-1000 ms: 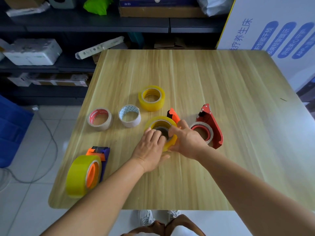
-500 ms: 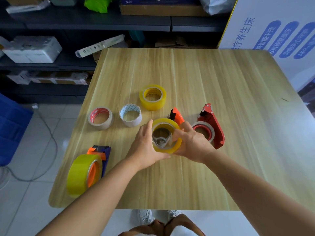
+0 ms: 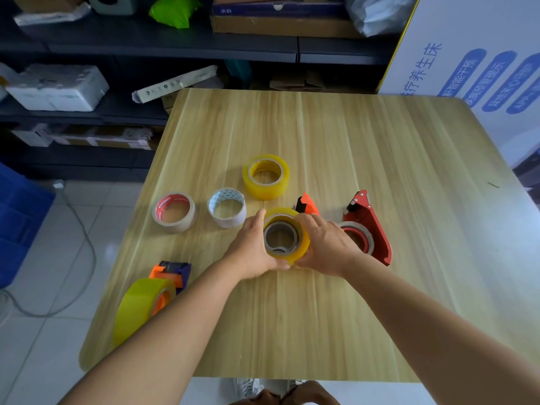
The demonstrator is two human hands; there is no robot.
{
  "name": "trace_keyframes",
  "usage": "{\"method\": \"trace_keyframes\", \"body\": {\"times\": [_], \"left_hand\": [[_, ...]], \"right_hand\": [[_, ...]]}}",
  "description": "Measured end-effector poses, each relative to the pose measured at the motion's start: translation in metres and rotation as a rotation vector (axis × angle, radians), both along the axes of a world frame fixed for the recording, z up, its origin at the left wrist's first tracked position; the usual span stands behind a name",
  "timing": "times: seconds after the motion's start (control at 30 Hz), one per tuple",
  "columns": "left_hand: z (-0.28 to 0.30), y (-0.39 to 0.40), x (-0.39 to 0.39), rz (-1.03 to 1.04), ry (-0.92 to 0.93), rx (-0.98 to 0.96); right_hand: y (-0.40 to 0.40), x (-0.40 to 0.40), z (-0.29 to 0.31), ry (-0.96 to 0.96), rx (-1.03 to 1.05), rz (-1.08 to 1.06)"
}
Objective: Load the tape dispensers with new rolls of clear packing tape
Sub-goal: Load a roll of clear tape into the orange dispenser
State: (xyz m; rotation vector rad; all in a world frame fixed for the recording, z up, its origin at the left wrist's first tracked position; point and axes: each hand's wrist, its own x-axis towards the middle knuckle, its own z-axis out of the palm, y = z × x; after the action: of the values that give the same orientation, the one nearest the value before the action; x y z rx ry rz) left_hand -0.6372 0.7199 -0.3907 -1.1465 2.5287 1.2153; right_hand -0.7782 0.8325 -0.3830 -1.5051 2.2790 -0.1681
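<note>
Head view shows our left hand [image 3: 253, 247] and right hand [image 3: 324, 247] now gripping the yellow roll [image 3: 287, 236] lifted at frame centre, seating underway.

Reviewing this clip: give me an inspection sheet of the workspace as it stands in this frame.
Surface: wooden table.
Job's things: yellow roll on orange dispenser; spare yellow roll; red dispenser; loaded dispenser at near left.
Clutter: red-core roll; white-core roll.
Grippers: left hand and right hand grip the yellow roll.
Cables: grey cable on floor.
Surroundings: dark shelves with boxes; printed board; blue bin.
</note>
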Motion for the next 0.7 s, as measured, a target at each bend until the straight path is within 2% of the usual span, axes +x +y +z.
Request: {"method": "trace_keyframes", "body": {"times": [0.13,0.3,0.43,0.5,0.6,0.7], "left_hand": [[-0.009,0.002,-0.003,-0.017,-0.089,0.003],[-0.014,0.006,-0.009,0.013,-0.113,-0.008],[-0.018,0.007,-0.009,0.051,-0.1,0.017],[-0.019,0.007,-0.005,0.062,-0.075,0.077],[-0.021,0.009,0.007,0.096,-0.033,0.164],[-0.025,0.014,0.017,0.191,-0.005,0.281]], "right_hand": [[-0.007,-0.003,-0.014,0.062,0.141,0.046],[-0.011,0.0,-0.015,0.131,0.234,0.081],[-0.017,0.015,-0.006,0.181,0.158,0.118],[-0.02,0.029,-0.003,0.133,0.092,0.113],[-0.023,0.041,-0.006,-0.019,0.148,0.02],[-0.024,0.052,-0.012,-0.023,0.185,-0.027]]}}
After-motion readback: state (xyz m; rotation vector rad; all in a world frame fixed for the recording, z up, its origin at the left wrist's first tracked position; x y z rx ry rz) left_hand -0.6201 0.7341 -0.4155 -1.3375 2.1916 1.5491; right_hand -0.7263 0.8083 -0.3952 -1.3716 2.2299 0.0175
